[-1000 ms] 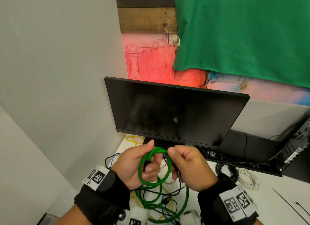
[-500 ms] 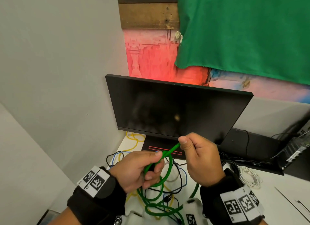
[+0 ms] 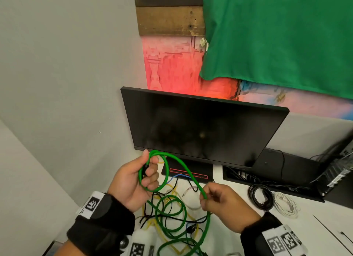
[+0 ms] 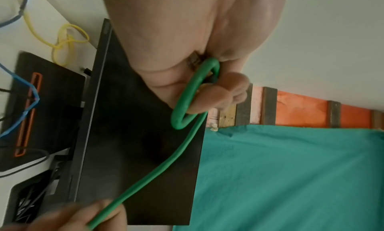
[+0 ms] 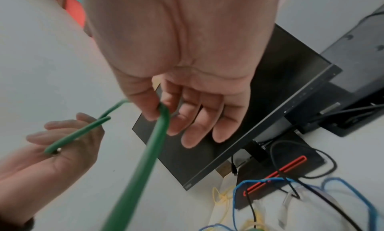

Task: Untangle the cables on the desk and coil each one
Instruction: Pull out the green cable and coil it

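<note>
A thick green cable (image 3: 179,164) arcs between my two hands above the desk. My left hand (image 3: 150,163) grips a small loop of it (image 4: 193,93), thumb on top and fingers curled through; the cable's plug end lies in that palm (image 5: 57,150). My right hand (image 3: 205,195) pinches the same cable (image 5: 153,144) between thumb and forefinger, lower and to the right, its other fingers loose. From there the green cable drops into several loops (image 3: 172,215) on the white desk, lying over a tangle of yellow, blue, black and white cables (image 3: 172,189).
A dark monitor (image 3: 200,129) on a black base (image 3: 191,167) stands just behind my hands. To the right lie a coiled black cable (image 3: 260,196) and a coiled white cable (image 3: 285,206). Black devices (image 3: 286,168) sit at the back right. A wall closes off the left.
My right hand has come down and to the right from near the monitor's lower edge, drawing a longer arc of green cable. My left hand has risen a little with its loop.
</note>
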A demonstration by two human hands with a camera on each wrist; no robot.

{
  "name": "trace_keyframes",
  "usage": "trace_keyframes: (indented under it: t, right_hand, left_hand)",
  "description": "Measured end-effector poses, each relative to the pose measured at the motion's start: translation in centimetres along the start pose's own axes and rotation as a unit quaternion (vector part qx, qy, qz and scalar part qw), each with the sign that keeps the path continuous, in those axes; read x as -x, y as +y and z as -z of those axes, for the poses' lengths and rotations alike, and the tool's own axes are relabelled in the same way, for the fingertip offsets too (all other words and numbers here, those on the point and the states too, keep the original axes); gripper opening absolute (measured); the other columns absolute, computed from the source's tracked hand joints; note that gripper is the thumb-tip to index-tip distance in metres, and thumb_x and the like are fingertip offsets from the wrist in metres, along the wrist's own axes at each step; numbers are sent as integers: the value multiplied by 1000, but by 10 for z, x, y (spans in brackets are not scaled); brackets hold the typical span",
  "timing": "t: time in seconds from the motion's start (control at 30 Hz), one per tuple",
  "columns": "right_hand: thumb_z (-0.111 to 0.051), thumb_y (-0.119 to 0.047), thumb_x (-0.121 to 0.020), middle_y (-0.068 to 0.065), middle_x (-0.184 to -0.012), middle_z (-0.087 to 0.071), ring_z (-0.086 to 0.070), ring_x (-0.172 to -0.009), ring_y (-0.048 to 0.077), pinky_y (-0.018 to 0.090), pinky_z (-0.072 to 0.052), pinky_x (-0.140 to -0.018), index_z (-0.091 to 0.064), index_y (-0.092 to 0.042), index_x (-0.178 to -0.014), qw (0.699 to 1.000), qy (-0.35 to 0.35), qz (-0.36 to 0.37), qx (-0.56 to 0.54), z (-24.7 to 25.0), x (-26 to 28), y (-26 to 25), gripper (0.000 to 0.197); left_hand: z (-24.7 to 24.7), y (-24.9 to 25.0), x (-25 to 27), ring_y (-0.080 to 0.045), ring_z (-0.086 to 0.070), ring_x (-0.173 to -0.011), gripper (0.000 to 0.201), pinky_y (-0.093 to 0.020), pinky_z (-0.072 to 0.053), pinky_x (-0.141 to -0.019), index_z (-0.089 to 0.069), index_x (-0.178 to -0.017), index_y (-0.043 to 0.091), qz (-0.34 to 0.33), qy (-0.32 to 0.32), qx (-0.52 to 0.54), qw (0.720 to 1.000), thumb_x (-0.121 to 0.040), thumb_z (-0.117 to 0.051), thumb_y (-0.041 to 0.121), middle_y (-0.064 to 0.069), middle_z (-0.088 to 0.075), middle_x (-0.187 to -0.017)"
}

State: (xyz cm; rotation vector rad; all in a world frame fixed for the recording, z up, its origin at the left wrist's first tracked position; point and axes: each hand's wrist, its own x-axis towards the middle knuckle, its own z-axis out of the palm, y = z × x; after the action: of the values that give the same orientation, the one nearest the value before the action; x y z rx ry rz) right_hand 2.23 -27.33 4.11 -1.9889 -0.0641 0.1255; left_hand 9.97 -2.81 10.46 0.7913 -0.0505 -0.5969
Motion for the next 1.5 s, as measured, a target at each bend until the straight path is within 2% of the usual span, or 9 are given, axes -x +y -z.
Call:
trace_keyframes:
  t: [0.23, 0.33, 0.47, 0.6, 0.83, 0.97, 1.07, 1.3, 1.5]
  right_hand:
    - [-68, -23, -91, -3, -55, -52, -47, -45, 7, 24, -43, -50, -61, -19, -69, 927, 362, -18, -94, 14, -19, 8, 23]
    - [-56, -37, -98, -8, -63, -55, -49, -58, 1, 16, -37, -56, -57, -29, -70, 978, 140, -26, 149, -2, -13, -8, 29]
    - [-43, -55, -97, -7, -73, -50, -48, -71, 15, 29, -40, -68, -40, -30, -76, 927, -163, 107, 320, -40, 3, -44, 33]
    - [-42, -60, -92, -11, -65, -43, -40, -60, 8, 29, -36, -58, -42, -33, -79, 935, -84, 231, 255, -37, 13, -77, 30]
    - [-35, -64, -93, -12, -74, -58, -53, -68, 8, 34, -47, -62, -56, -28, -85, 922, 152, 200, 295, -2, -3, -73, 42]
    - [-38, -58, -97, 0, -73, -62, -61, -62, 15, 42, -53, -60, -58, -26, -86, 985, 94, 112, 91, -16, -13, -64, 40]
    - [-43, -41, -100, 1, -80, -65, -60, -55, 14, 23, -45, -49, -64, -24, -89, 991, 30, 100, -81, -22, -15, -60, 30]
    - [-44, -63, -89, 7, -53, -62, -59, -42, 23, 27, -45, -42, -59, -25, -67, 968, 131, 116, -178, -24, -30, -71, 46]
    - [-70, -43, -82, -3, -67, -63, -52, -49, 15, 28, -44, -46, -59, -24, -92, 990, 27, 62, -122, -5, -29, -53, 24]
  left_hand:
    - [-10, -3, 3, -14, -50, -48, 30, -26, -44, -49, -68, -79, 10, -43, -51, -74, 995, -90, -55, 35, -4, -54, -61]
    - [-17, -4, -1, -28, -69, -69, 34, -35, -57, -66, -72, -90, 4, -104, -82, -89, 987, -92, -51, 30, -18, -69, -79]
    - [-28, -10, -12, -34, -72, -86, 34, -36, -59, -79, -68, -94, 2, -131, -71, -284, 947, -92, -47, 29, -22, -73, -93]
    - [-25, -22, -9, -20, -69, -73, 30, -28, -55, -75, -68, -89, 6, -96, -95, -466, 874, -91, -48, 29, -6, -74, -78]
    - [-19, -22, 7, -18, -37, -36, 59, -26, -42, -49, -65, -69, 6, -9, -104, -368, 924, -92, -39, 53, -5, -42, -41]
    - [-24, -25, 3, -10, -28, -34, 44, -22, -32, -42, -59, -68, 8, 28, -83, -262, 961, -90, -58, 46, 1, -33, -43]
    - [-27, -28, -2, -8, -26, -32, 44, -19, -28, -38, -55, -66, 9, 28, -53, -226, 972, -89, -52, 46, 2, -33, -43]
    - [-47, -47, -9, -19, -44, -48, 48, -31, -40, -55, -58, -74, 8, 36, -131, -34, 990, -97, -40, 46, -6, -48, -55]
    - [-44, -27, -23, -6, -24, -31, 35, -21, -21, -36, -47, -62, 16, -25, 4, -56, 998, -90, -49, 37, 7, -29, -41]
